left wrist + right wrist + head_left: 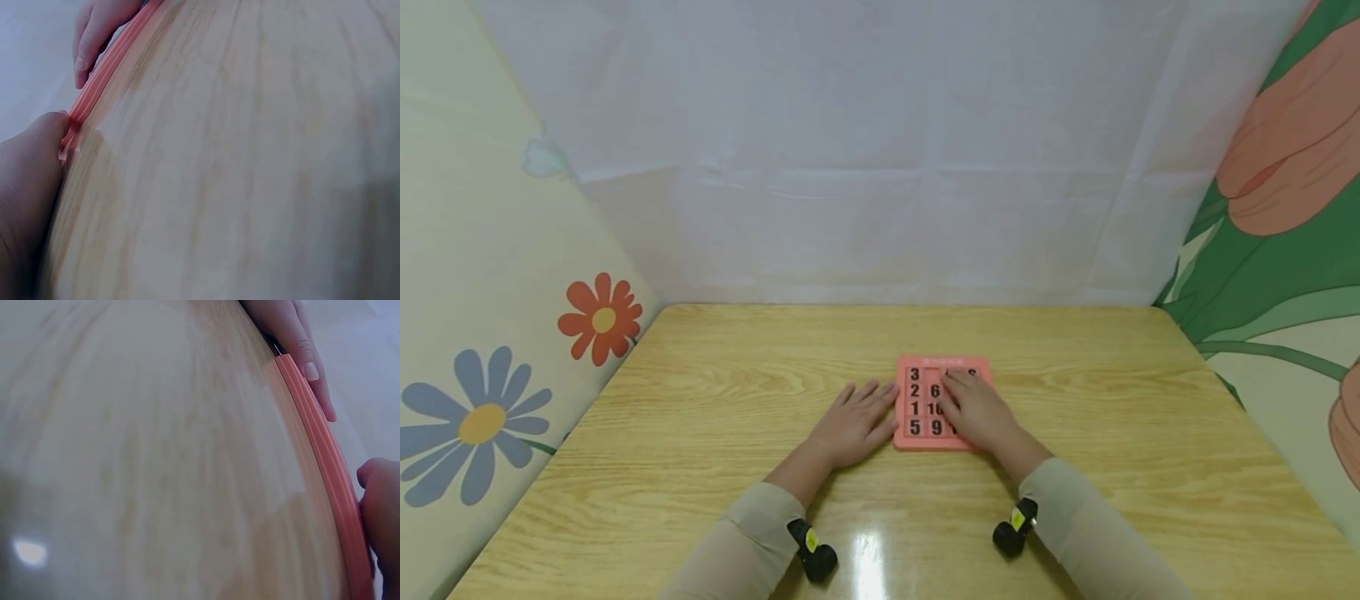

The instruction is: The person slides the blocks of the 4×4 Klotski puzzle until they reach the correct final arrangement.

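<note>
A pink number slide puzzle (915, 450) lies flat on the table, its black-numbered tiles facing up. My left hand (852, 427) lies on the wood with fingers spread, its fingertips and thumb at the puzzle's left edge. Over the right part of the tiles rests my right hand (981, 412), its fingertips near the top rows. It hides several numbers; 3, 2, 1, 5, 6 and 9 show in the left columns. From the left wrist, the puzzle's ridged side (103, 78) runs beside the left thumb (44, 134). In the right wrist view, the right thumb (381, 494) is above the pink rim.
The wooden table (737, 358) spreads around both hands. A white sheet (850, 167) hangs behind it. Flower-patterned cloths stand at the left (475, 250) and right (1285, 292). Each wrist wears a small black camera, left (816, 557) and right (1013, 533).
</note>
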Available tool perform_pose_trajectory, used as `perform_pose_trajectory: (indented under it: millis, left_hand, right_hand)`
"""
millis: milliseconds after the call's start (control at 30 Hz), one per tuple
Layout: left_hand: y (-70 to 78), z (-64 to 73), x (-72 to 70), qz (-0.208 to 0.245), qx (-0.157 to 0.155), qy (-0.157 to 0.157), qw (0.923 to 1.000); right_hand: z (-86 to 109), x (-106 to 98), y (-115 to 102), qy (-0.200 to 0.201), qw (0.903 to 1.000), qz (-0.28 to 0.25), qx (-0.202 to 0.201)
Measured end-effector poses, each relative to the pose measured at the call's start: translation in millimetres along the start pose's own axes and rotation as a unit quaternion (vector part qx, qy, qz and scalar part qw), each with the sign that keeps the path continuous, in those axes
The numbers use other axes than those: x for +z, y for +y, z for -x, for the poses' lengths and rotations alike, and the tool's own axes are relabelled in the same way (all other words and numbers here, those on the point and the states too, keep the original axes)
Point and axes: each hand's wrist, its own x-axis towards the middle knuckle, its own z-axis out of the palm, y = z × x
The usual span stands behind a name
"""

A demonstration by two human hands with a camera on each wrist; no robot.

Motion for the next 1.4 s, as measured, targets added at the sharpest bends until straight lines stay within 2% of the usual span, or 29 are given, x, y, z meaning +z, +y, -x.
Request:
perform_pose_trajectory:
  millis: [767,967,1400]
  left_hand:
    - [-0.9,-1.0,1.1,-0.015,0.000,-0.004,0.9999]
    - [-0.6,-0.2,-0.2,-0.018,-0.002,-0.006,0.9998]
    - [0.0,-0.6,0.0,-0.008,-0.005,-0.005,0.9999]
  right_hand:
    - [5.6,-4.5,4.0,0.001,0.9999,-0.017,0.000]
    - [2.1,-3.7,-3.1,0.005,0.9997,-0.019,-0.010]
    - [-11.3,3.1,-23.4,-0.015,0.9989,0.000,-0.045]
